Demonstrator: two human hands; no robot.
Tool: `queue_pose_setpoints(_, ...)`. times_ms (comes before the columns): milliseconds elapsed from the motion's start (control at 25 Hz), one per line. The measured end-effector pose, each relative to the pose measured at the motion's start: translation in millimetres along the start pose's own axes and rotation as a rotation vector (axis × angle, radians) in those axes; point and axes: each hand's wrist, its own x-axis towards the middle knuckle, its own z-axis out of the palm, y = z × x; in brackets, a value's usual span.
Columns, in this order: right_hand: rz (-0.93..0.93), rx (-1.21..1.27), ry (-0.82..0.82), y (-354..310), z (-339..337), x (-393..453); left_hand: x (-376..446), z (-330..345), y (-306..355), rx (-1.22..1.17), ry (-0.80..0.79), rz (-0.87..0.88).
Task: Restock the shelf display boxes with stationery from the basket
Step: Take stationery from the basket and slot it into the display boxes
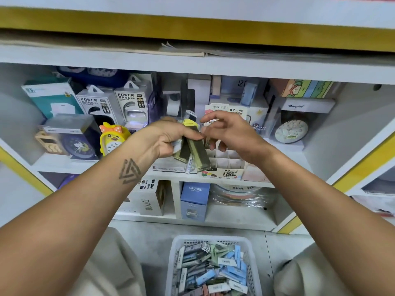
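Head view, looking down into a white shelf with yellow trim: both hands are up in front of the middle bay. The left hand has its grip curled round a small bundle of slim lead cases, olive and grey ones, fanned downward, with a yellow cap poking up above the thumb. The right hand hovers just beside that bundle, its grip loosely spread, forefinger and thumb reaching toward the top of the cases but holding nothing that I can see; whether a fingertip touches them I cannot tell. Right beneath the hands sits the display box, a white card tray split into little cells, printed "0.7 HB" on its back card and "100" on its front lip; the lower ends of the cases hang over its left edge. Down on the floor between the person's knees sits the basket, white slotted plastic, heaped with more cases in blue, grey, green and white. Around the box: two "POWER BANK" packs at left, a yellow duck clock below them, a round clock in a clear box at right, and a blue "CRUHRE" carton on the shelf below.
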Motion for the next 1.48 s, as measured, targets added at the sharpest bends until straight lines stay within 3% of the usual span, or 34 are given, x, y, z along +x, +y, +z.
queue_pose_setpoints(120, -0.015, -0.125, -0.128, -9.3, 4.3, -10.4, -1.8, 3.1, 0.9, -0.074, -0.108, -0.065)
queue_pose_setpoints(200, -0.036, -0.224, -0.063, -11.2, 7.2, -10.2, -0.8, 5.2, 1.7, -0.114, -0.163, -0.068)
queue_pose_setpoints(520, -0.002, -0.126, 0.012, -9.6, -1.7, -9.9, 2.3, 9.3, 1.0, -0.193, -0.223, -0.065)
queue_pose_setpoints(760, -0.002, -0.139, 0.075, -5.9, -13.1, -4.3, 3.8, 8.6, 3.1, -0.084, -0.091, -0.026)
queue_pose_setpoints(1000, -0.189, -0.385, 0.36, 1.4, -25.1, -0.4, 7.3, -5.8, 7.9, -0.025, 0.036, 0.006)
queue_pose_setpoints(1200, -0.213, -0.276, 0.338, 13.4, -19.2, 7.6, 7.2, -9.5, 8.4, -0.033, 0.017, -0.001)
queue_pose_setpoints(1480, -0.276, -0.467, 0.31, 31.7, -8.0, 15.5, 8.0, -11.1, 6.9, -0.044, 0.018, 0.009)
